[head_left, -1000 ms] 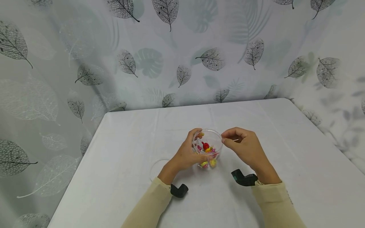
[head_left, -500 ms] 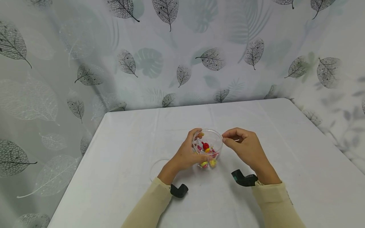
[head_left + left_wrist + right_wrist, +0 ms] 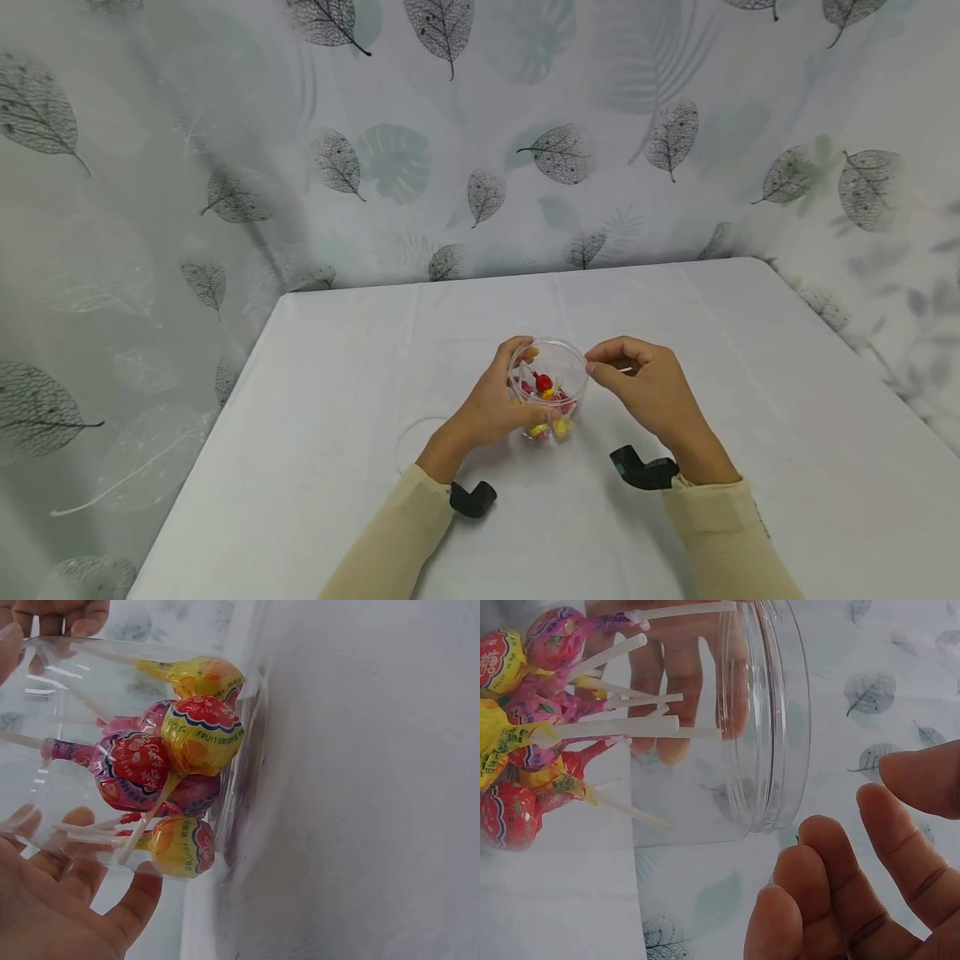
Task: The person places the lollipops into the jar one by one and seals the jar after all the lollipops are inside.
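A clear plastic jar (image 3: 769,750) holds several lollipops (image 3: 202,742) in yellow, red and purple wrappers, their white sticks pointing to the mouth. In the head view it is just above the middle of the table, its mouth tilted toward the camera. My left hand (image 3: 483,408) grips the jar's side, fingers behind and thumb in front. My right hand (image 3: 648,387) is at the right of the jar's rim, with fingers loosely bent. The right wrist view shows the thumb and forefinger close together with nothing between them. Whether the fingertips touch the rim, I cannot tell.
A clear round lid-like ring (image 3: 405,437) lies on the white table (image 3: 337,375) by the left forearm, partly hidden by it. Black wrist cameras (image 3: 645,468) hang at both sleeves. A leaf-patterned curtain (image 3: 480,125) stands behind the table.
The head view has shifted very slightly. Hands, jar and lollipops keep practically the same places.
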The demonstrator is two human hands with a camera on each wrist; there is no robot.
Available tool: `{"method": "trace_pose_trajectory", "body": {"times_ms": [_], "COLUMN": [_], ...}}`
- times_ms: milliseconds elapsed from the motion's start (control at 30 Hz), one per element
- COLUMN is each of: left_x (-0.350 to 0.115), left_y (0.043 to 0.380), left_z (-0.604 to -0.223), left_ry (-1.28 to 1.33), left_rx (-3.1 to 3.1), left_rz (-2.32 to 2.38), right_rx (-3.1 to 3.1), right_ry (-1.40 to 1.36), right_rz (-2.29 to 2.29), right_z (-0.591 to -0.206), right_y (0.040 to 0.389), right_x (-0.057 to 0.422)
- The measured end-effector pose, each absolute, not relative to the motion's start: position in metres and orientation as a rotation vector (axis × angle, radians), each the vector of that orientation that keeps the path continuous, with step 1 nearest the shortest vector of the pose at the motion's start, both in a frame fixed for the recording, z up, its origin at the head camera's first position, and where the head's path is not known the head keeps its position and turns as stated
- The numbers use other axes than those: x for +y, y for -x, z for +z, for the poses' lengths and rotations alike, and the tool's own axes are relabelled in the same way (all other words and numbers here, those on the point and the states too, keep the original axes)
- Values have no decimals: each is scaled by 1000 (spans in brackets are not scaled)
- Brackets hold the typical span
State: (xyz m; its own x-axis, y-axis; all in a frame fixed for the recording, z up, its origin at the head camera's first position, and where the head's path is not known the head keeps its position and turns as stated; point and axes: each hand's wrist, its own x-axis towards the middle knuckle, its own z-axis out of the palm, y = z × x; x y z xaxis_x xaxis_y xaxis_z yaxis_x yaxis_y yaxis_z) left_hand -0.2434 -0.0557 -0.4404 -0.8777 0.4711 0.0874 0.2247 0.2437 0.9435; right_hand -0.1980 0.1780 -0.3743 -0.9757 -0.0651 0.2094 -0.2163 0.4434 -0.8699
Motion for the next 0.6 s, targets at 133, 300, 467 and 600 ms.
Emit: {"method": "trace_pose_trajectory", "body": {"times_ms": [133,300,467,600], "left_x": [-59,-71,-94,-114], "left_y": [242,240,235,225], "left_z": [-438,-426,-411,-405], "left_ry": [-660,-689,-581,-519], "left_rx": [2319,2436,2613,2736], "left_rz": [1650,1484,1189,789], "right_rx": [-2537,-2549,-2564,-2568], "right_ry": [-263,-268,-264,-266], "right_rz": [1577,1566,1540,1524], "right_z": [-376,-377,-374,-372], "right_y": [199,200,200,199], "right_x": [176,175,177,178]}}
